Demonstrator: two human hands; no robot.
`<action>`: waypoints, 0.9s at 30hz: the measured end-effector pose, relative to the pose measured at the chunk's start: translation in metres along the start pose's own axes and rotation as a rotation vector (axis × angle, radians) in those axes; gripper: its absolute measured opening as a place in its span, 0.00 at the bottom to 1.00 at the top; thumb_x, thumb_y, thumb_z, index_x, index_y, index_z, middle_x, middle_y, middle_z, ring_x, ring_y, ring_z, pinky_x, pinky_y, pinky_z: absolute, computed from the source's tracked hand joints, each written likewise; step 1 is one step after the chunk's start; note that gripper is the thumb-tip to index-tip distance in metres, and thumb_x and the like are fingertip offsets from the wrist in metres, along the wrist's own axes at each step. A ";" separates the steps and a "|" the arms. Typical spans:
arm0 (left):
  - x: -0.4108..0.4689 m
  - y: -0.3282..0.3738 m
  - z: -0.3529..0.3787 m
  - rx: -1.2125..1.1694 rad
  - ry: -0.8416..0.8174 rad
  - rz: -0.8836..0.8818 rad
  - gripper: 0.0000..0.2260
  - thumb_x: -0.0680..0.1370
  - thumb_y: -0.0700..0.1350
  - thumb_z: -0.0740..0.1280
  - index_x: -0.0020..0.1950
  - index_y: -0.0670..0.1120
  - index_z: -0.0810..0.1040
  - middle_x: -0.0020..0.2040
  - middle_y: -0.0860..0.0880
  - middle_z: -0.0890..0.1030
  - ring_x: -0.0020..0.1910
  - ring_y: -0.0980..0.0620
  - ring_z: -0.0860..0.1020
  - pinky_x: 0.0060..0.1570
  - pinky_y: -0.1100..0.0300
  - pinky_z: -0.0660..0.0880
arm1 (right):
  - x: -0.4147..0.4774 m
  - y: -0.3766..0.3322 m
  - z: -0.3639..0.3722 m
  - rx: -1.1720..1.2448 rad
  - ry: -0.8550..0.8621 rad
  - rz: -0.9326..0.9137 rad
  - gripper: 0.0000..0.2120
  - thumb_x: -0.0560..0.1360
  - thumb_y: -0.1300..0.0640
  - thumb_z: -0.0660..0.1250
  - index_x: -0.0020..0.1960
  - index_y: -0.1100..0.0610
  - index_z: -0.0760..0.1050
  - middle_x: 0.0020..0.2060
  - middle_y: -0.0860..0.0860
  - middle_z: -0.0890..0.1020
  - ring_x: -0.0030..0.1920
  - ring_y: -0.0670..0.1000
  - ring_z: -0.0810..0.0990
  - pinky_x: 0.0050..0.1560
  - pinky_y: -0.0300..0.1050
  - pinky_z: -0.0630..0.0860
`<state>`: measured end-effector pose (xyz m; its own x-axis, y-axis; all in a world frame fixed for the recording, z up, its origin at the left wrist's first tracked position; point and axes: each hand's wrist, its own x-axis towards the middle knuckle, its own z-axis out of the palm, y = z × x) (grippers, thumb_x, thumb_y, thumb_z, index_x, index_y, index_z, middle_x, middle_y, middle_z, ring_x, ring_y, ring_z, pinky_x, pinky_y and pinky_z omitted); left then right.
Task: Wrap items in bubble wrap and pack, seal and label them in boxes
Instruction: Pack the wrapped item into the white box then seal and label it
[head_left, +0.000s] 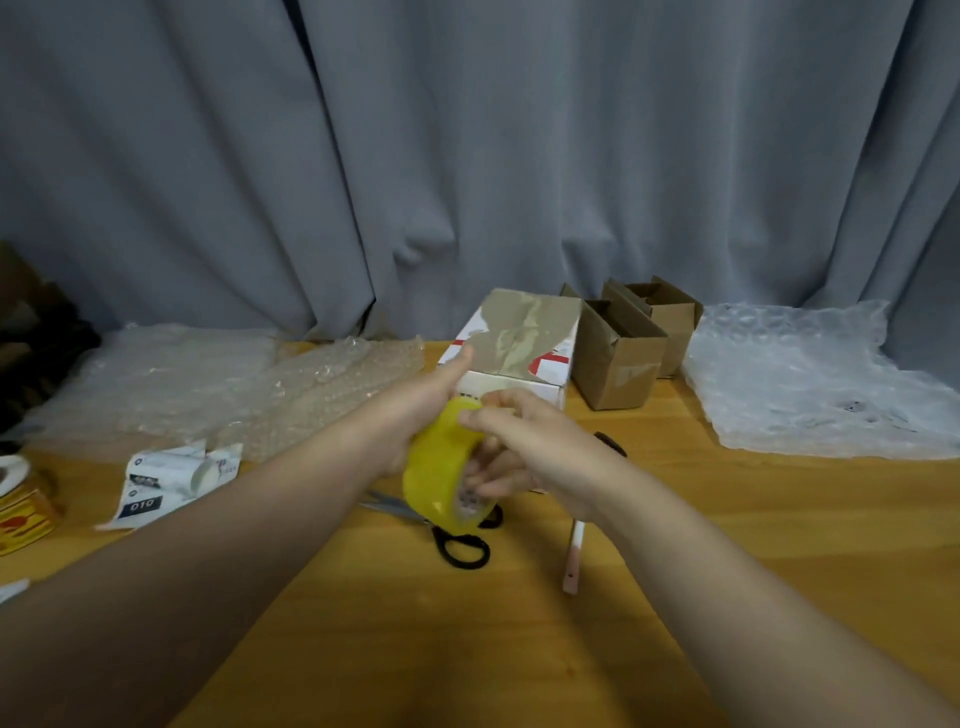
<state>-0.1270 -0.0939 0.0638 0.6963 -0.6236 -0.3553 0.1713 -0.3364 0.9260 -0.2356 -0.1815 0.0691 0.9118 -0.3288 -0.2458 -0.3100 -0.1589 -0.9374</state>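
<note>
Left hand (415, 410) gripped the yellow tape roll (441, 467); right hand (524, 441) pinched its edge, above the bench (727, 519).

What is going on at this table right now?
A person is holding a yellow tape roll in the left hand, while the right hand picks at its edge. Behind it stands a taped white box. Scissors lie on the wooden table, with bubble wrap at the sides.
</note>
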 end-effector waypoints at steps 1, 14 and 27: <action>0.002 -0.003 -0.005 -0.031 0.023 0.025 0.19 0.78 0.57 0.63 0.46 0.41 0.80 0.36 0.43 0.80 0.31 0.48 0.78 0.36 0.57 0.76 | 0.001 -0.002 0.001 -0.057 -0.056 -0.039 0.19 0.77 0.50 0.66 0.65 0.53 0.67 0.41 0.56 0.83 0.39 0.53 0.83 0.42 0.47 0.82; 0.004 0.004 -0.043 0.572 0.300 0.387 0.15 0.80 0.50 0.61 0.50 0.40 0.80 0.47 0.42 0.82 0.48 0.46 0.79 0.48 0.55 0.74 | 0.105 -0.006 -0.024 -1.098 0.255 -0.286 0.27 0.81 0.39 0.42 0.77 0.48 0.54 0.77 0.50 0.55 0.77 0.52 0.51 0.74 0.54 0.43; 0.030 0.001 -0.065 0.739 0.331 0.333 0.15 0.81 0.48 0.58 0.54 0.39 0.79 0.51 0.41 0.80 0.49 0.45 0.77 0.44 0.58 0.70 | 0.138 -0.026 -0.015 -1.143 0.120 -0.217 0.34 0.78 0.35 0.49 0.78 0.50 0.48 0.78 0.51 0.49 0.77 0.54 0.45 0.73 0.57 0.38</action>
<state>-0.0605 -0.0668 0.0623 0.8160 -0.5725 0.0801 -0.4925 -0.6161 0.6147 -0.1060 -0.2364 0.0630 0.9631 -0.2678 -0.0253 -0.2680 -0.9476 -0.1739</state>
